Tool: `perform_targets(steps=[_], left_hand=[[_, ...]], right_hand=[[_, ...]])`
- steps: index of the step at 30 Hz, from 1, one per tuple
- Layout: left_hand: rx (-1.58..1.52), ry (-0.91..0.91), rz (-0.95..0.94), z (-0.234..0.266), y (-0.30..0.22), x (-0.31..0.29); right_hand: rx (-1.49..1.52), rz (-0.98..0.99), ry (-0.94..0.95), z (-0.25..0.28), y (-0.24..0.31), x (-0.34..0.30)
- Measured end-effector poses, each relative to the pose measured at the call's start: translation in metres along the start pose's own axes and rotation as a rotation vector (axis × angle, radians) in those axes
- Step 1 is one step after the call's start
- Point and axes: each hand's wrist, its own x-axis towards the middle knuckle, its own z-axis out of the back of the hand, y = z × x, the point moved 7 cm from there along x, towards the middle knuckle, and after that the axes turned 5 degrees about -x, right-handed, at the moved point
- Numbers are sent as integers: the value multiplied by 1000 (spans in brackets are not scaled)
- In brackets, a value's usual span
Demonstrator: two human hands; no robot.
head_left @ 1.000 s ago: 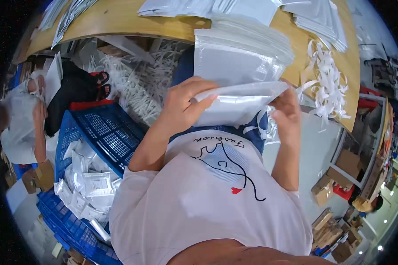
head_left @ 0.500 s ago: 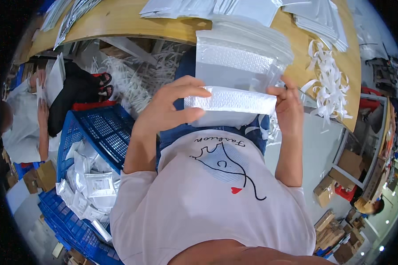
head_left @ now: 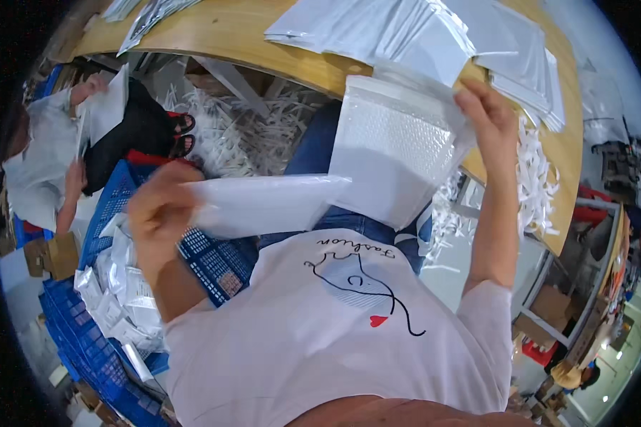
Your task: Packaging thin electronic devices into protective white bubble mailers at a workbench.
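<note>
My left hand, blurred by motion, grips one end of a white padded mailer with its flap folded down. That mailer reaches sideways from above the blue crate to the middle of my lap. A fanned stack of white bubble mailers lies on my thighs, leaning toward the table edge, the top one showing its bubbled silver lining. At the stack's upper right corner my right hand has its fingers curled over the edge of a bubble mailer.
Blue plastic crates stand at my left with several filled silver-white packets. More mailers lie on the wooden table. White paper strips hang over its right side; others litter the floor. A seated person handles mailers at left.
My left hand has swung left with the folded mailer, off the stack. My right hand has let go of it and moved up to the stack's far right corner.
</note>
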Motion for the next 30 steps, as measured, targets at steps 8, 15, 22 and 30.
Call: perform_targets(steps=[8,15,22,30], left_hand=[[1292,-772,465,165,-92,-151],[752,-262,223,-7,25,-51],[410,240,-175,-185,16,52],[547,297,-108,-236,68,104]], right_hand=[[-275,178,37,6,-54,168],[-355,51,-59,67,-219,225],[-136,-170,19,50,-101,144],[319,280,-387,156,25,67]])
